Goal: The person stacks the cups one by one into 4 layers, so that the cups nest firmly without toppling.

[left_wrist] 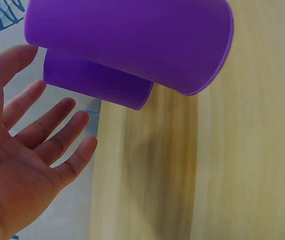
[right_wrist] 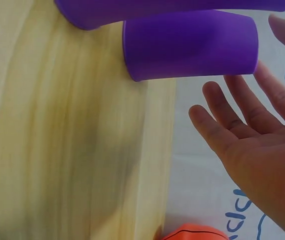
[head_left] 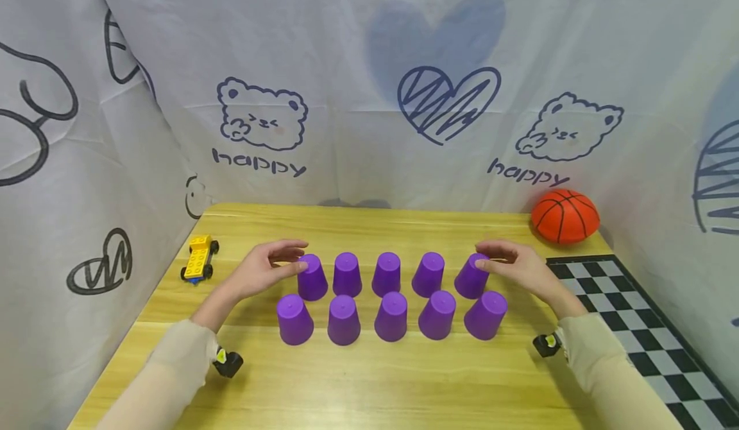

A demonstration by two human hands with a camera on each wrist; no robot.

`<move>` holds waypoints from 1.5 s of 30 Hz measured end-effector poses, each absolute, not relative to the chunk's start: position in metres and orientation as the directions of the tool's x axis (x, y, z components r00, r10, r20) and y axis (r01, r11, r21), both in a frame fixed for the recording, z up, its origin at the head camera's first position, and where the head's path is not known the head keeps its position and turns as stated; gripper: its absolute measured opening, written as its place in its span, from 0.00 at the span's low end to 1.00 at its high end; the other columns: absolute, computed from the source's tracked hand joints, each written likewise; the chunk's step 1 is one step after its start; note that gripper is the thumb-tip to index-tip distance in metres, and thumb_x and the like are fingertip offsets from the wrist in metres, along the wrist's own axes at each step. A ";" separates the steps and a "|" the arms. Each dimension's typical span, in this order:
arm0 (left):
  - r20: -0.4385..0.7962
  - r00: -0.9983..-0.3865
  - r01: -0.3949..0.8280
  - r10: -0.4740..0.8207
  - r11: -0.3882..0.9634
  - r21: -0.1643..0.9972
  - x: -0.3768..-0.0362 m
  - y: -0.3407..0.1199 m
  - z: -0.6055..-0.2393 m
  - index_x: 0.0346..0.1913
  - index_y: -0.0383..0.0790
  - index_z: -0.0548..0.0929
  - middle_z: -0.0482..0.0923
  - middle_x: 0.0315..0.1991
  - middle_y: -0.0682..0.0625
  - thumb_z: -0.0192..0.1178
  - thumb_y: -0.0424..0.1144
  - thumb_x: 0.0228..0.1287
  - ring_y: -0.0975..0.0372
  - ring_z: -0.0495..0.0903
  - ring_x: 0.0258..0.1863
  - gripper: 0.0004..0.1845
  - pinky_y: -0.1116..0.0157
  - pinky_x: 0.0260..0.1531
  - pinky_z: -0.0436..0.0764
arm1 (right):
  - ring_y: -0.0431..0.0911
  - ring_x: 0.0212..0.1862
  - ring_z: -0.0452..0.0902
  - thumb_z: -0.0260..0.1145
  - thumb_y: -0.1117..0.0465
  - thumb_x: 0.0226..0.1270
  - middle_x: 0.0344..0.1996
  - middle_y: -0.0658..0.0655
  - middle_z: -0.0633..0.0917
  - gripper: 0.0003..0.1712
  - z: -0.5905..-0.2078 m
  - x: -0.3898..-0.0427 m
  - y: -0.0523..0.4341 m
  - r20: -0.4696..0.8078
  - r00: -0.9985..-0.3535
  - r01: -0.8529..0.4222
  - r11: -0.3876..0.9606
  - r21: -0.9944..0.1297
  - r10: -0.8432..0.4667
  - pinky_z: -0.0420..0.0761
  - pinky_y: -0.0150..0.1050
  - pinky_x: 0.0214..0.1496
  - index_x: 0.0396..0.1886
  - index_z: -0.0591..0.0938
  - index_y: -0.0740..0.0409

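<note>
Head: ten cups in two rows mid-table (head_left: pixel 369 378), upside down, w/ narrow gaps. L hand (head_left: pixel 262 269) spread, fingertips at far-left cup (head_left: pixel 312 277); R hand (head_left: pixel 516 266) likewise at far-right cup (head_left: pixel 471 276). Bare wood in front; car (head_left: pixel 199 258) near left edge, ball (head_left: pixel 564 215) and checkerboard (head_left: pixel 646 327) on the right. L wrist: palm (left_wrist: pixel 17 165) wide, holding nothing, just short of cup (left_wrist: pixel 95 82). R wrist: fingers (right_wrist: pixel 242 120) straight, a gap to cup (right_wrist: pixel 190 45) that head view hides.
</note>
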State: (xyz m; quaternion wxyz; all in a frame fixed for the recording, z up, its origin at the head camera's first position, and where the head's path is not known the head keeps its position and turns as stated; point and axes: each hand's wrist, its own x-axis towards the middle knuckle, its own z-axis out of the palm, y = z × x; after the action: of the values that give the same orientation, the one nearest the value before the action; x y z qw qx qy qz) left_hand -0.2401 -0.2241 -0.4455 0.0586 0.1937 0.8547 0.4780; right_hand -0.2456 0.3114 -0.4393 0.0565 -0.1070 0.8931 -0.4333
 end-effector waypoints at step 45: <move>0.035 -0.920 0.252 0.389 0.525 0.813 -0.239 -0.224 -0.452 0.69 0.45 0.81 0.85 0.62 0.41 0.69 0.47 0.72 0.45 0.84 0.62 0.26 0.45 0.62 0.85 | 0.52 0.60 0.83 0.76 0.38 0.65 0.57 0.57 0.88 0.34 -0.366 -0.299 0.275 0.057 -0.969 -0.210 0.670 -0.712 -0.242 0.82 0.51 0.63 0.64 0.84 0.50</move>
State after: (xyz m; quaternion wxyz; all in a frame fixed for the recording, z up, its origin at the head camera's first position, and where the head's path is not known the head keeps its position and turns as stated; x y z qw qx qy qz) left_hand -0.2387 -0.2240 -0.4524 0.0758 0.1844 0.8699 0.4511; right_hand -0.2988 0.2751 -0.3656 0.0210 -0.1237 0.9137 -0.3866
